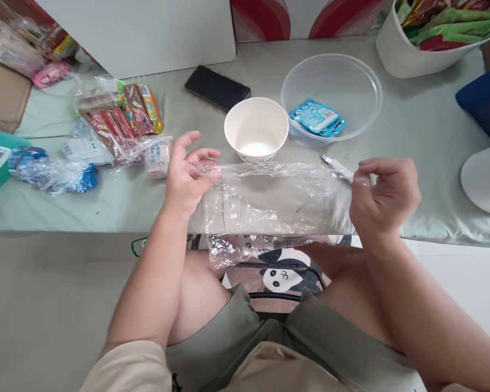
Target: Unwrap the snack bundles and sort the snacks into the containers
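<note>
Apparently, in the head view, the left hand (190,179) pinches one upper corner of a clear plastic bag (265,204) between thumb and finger, its other fingers loosely fanned; the right hand (386,190), more curled, pinches the opposite corner, probably to keep the top edge stretched. The bag hangs nearer the body than the paper cup (256,128), its lower end past the front edge of the table (122,215). Blue packets (316,116) lie inside the clear bowl (353,87), whose wall likely keeps them together.

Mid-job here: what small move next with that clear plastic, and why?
Perhaps ease the clear plastic back slightly: the left hand and right hand hold it between them, and its top edge appears close to the white cup, which it might nudge.
</note>
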A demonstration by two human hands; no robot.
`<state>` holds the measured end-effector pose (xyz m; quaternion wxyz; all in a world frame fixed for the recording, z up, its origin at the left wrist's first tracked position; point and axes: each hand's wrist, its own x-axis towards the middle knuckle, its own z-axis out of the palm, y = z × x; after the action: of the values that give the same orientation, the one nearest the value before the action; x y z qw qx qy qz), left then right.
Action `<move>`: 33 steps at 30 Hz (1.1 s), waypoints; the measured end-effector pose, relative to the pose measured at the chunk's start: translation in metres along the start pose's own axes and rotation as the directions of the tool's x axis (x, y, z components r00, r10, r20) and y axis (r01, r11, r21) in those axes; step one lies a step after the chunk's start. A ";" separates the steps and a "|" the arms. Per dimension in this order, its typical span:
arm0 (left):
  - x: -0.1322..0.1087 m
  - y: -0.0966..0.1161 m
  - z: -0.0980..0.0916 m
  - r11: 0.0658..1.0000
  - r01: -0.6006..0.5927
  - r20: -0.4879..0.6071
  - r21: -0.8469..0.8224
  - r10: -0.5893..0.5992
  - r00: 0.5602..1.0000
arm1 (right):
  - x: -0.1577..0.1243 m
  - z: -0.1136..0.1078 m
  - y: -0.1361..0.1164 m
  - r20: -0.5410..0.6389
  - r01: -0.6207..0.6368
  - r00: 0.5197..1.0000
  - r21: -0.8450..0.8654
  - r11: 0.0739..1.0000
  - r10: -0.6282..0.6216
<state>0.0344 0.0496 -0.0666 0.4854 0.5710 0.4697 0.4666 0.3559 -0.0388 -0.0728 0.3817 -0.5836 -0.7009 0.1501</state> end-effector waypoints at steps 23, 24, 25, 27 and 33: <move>-0.002 0.002 0.011 0.915 0.226 0.004 -0.333 -0.238 0.971 | -0.019 0.007 -0.015 0.186 -0.246 0.961 0.237 0.940 0.205; -0.003 0.003 0.009 0.904 0.319 0.066 -0.283 -0.314 0.947 | -0.018 0.009 -0.017 0.151 -0.284 0.955 0.237 0.929 0.254; -0.005 0.004 0.008 0.889 0.406 0.112 -0.210 -0.391 0.914 | -0.017 0.011 -0.017 0.110 -0.313 0.949 0.258 0.914 0.294; -0.007 0.005 0.008 0.848 0.527 0.112 -0.047 -0.520 0.847 | -0.015 0.017 -0.014 0.044 -0.365 0.927 0.343 0.865 0.374; -0.007 0.014 0.019 0.859 0.479 -0.072 0.182 -0.475 0.877 | -0.009 0.025 -0.008 -0.008 -0.429 0.877 0.439 0.790 0.481</move>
<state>0.0536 0.0392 -0.0549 0.5218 0.4758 0.6456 0.2909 0.3330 -0.0430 -0.0874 0.4926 -0.6460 -0.4656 0.3510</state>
